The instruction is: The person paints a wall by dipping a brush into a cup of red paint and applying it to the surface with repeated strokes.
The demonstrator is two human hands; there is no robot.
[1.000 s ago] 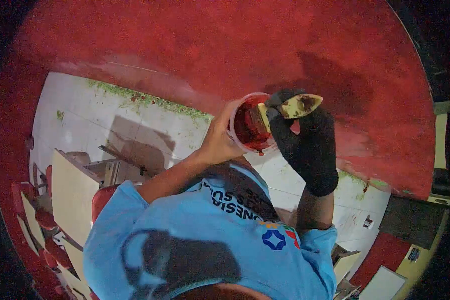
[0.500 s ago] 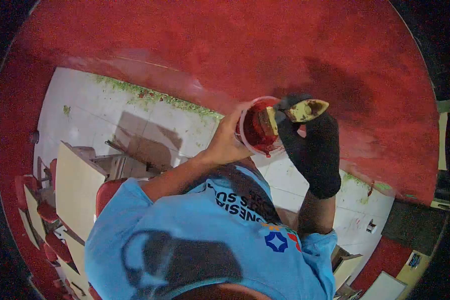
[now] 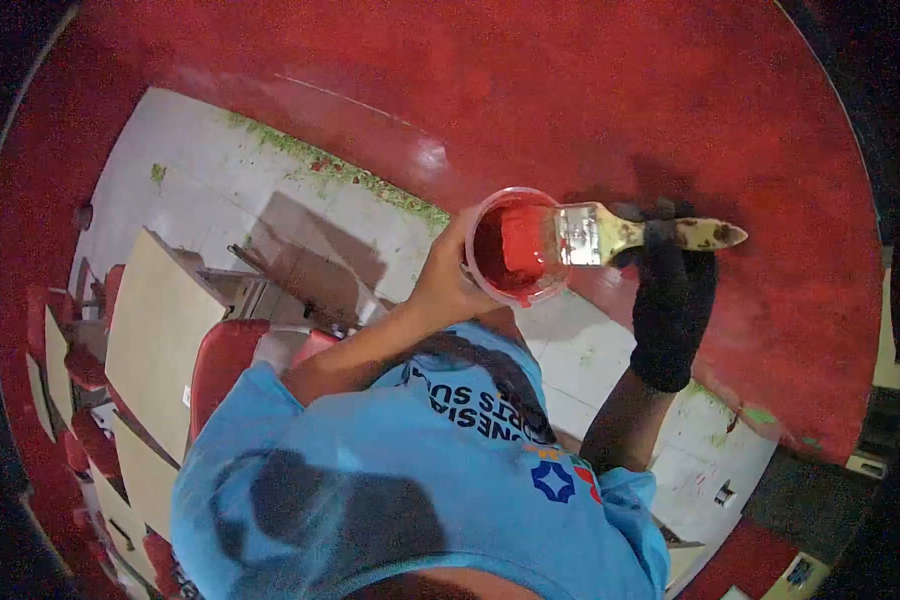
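My bare left hand (image 3: 448,265) is wrapped round a clear plastic cup (image 3: 517,193) with red paint inside and a red drip on its rim. In my right hand (image 3: 676,275), which wears a black glove, is a flat paintbrush (image 3: 625,235) with a stained pale handle and a metal band. The brush lies nearly level across the cup's right rim, its red-coated bristles over the cup's mouth. Some of my right fingers are hidden behind the handle.
A red wall (image 3: 570,90) rises ahead. Green and red flecks lie on the white tiled floor (image 3: 200,150) along its foot. To the left stand a pale desk (image 3: 155,335) and a red chair (image 3: 225,360). A small can (image 3: 725,493) sits at lower right.
The brush has turned from steeply dipped in the cup to nearly level, so its metal band and red bristles now show. My right hand has shifted right. The view has tilted slightly.
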